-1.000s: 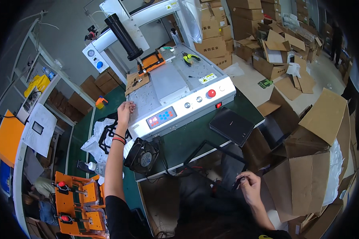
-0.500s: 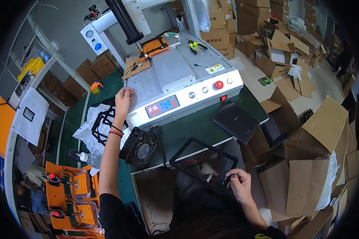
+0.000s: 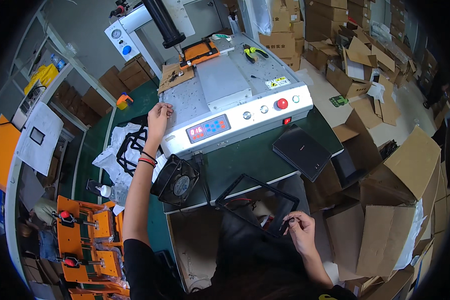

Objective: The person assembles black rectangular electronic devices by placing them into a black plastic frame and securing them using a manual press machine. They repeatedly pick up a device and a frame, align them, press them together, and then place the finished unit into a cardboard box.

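In my right hand (image 3: 301, 232) is one corner of a thin black rectangular frame (image 3: 235, 186), pinched between thumb and fingers. The frame hangs tilted over my lap, with its far side near the table's front edge. My left hand (image 3: 160, 118) is at the left front edge of a white press machine (image 3: 255, 122), its fingers curled together. Whatever those fingers hold, if anything, is hidden. Beside my left forearm, several similar black frames (image 3: 127, 150) lie on white wrapping. A black cooling fan (image 3: 177, 181) stands right of that forearm.
A black flat panel (image 3: 301, 151) lies on the green table (image 3: 230, 167) at the right. Green-handled pliers (image 3: 255, 53) rest on the machine near an orange fixture (image 3: 200, 52). Open cardboard boxes (image 3: 385, 235) crowd my right side; orange clamp fixtures (image 3: 85, 225) stand at lower left.
The whole view has shifted slightly, so the machine and table appear a little lower and further right. Both hands keep nearly the same places, with the frame still in my right hand.
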Tool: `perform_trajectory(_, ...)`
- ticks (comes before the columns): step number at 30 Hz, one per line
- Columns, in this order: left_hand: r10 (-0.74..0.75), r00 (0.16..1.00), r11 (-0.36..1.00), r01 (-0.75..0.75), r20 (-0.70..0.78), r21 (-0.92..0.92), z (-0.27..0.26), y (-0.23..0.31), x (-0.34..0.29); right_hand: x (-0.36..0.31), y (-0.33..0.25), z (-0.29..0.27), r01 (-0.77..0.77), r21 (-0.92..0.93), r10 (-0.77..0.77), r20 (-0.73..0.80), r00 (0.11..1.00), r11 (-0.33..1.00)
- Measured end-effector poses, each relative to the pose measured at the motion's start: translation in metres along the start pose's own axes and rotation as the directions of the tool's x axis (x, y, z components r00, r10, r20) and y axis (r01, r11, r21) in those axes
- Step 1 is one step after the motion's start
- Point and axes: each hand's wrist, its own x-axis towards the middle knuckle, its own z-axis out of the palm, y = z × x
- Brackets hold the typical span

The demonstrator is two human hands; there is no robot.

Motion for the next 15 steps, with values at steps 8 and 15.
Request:
perform_trajectory(8, -0.014, 1.0, 1.0, 0.014, 0.011, 0.01, -0.001, 0.0, 0.002, 0.005, -0.002, -0.001, 0.006, 0.007, -0.006, 0.004, 1.0, 1.0)
perform_trajectory(15, -0.004, 0.999, 1.0, 0.004, -0.045, 0.003, 0.0, 0.001, 0.0, 0.011, -0.004, 0.0, 0.013, 0.004, -0.013, 0.007, 1.0, 1.0)
